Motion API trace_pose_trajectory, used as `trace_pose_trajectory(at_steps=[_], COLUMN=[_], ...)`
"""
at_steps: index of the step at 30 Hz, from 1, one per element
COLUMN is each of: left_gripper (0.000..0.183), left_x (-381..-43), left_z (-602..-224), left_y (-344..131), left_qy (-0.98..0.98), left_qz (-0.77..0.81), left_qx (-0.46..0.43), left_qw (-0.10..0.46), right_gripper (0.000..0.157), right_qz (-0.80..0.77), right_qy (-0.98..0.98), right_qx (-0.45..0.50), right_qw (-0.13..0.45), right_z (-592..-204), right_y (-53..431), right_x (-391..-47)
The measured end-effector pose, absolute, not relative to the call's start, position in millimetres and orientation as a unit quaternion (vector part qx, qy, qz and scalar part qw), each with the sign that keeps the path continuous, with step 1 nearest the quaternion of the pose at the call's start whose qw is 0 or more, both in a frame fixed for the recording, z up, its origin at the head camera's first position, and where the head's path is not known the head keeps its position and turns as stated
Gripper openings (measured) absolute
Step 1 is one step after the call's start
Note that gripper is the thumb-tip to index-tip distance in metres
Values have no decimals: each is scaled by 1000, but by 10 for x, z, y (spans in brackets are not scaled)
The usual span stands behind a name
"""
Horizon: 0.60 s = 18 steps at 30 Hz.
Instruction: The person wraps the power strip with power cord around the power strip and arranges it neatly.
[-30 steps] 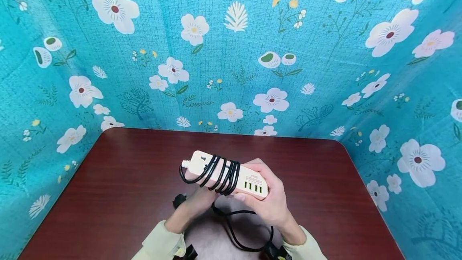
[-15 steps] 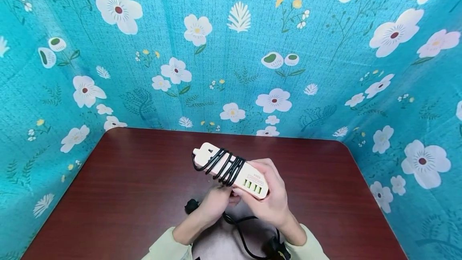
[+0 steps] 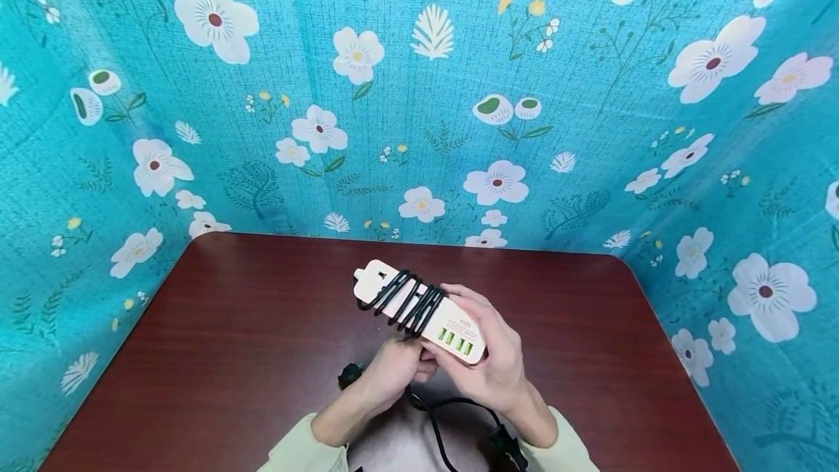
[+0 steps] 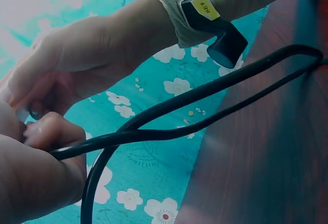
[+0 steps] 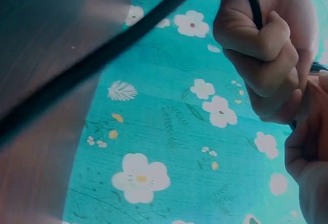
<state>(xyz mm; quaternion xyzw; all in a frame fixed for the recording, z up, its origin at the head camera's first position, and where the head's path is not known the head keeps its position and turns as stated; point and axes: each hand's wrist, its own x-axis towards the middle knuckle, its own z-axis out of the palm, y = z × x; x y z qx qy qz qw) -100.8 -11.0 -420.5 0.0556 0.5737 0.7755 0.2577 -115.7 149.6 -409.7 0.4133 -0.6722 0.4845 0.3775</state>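
Note:
A white power strip (image 3: pixel 419 309) with USB ports is held up over the table, tilted in the head view. Several turns of its black cord (image 3: pixel 426 309) wrap its middle. My right hand (image 3: pixel 491 355) grips the USB-port end, thumb along the near edge. Just below the wrapped turns, my left hand (image 3: pixel 393 374) curls round the cord. In the left wrist view, a long loop of cord (image 4: pixel 195 93) trails away from the left hand (image 4: pixel 41 172). The left fist (image 5: pixel 261 49) also shows in the right wrist view with cord running through it, close beside the right hand (image 5: pixel 315 152).
The dark red-brown table (image 3: pixel 229 341) stretches out on both sides. A blue floral cloth (image 3: pixel 419 130) hangs behind and around it. A black lump (image 3: pixel 350 376) shows beside the left forearm, and loose cord hangs near the table's front edge.
My left hand has come from behind the power strip to below it, holding the cord. The strip's far end has risen slightly and shifted right; my right hand keeps its grip.

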Motion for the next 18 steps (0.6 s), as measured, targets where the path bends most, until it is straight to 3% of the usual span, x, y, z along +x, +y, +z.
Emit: trace_pose_trajectory(at_steps=[6,12,18], left_gripper=[23,20,35], left_x=[-979,-994,-1016], left_z=[-4206,-4152,-4190], left_y=[-166,-273,-404], left_qy=[571,676,748], left_qz=[766,674,593], left_qx=[111,175,204], left_qw=[274,241,218], right_gripper=[59,60,61], right_qz=[512,522,513], right_qy=[-662,-648,-641], right_qx=[382,369,324], right_qw=[392,415,469], right_z=[-3977,-3883,-3711], right_y=[1627,1696,1788], right_x=[-1188,-1180,-1158])
